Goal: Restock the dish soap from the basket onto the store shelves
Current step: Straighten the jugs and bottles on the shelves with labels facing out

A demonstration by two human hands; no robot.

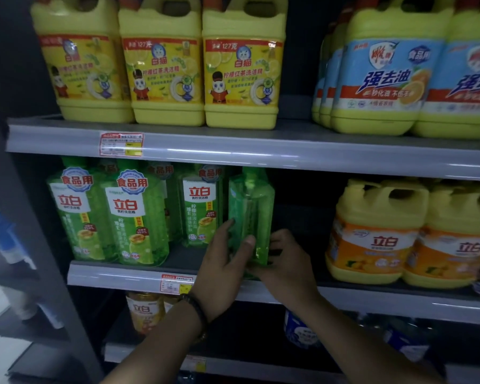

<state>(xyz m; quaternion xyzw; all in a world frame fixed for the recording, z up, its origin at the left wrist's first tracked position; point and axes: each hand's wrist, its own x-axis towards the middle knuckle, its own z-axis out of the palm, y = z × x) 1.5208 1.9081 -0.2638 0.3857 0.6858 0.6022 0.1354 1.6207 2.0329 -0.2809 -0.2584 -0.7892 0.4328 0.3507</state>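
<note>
Now the left hand (224, 256) and right hand (284, 260) clasp a green bottle (251, 212) on the shelf (108, 274). Probably heavy and slick; grip low.

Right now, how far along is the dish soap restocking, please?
Done: a row of green bottles stands on the middle shelf's left. In hand: left grip and right grip hold another green bottle, side-on, at the shelf's front edge. Left: turning it label-forward, filling the gap beside the orange-labelled jugs; the basket is out of view.
</note>
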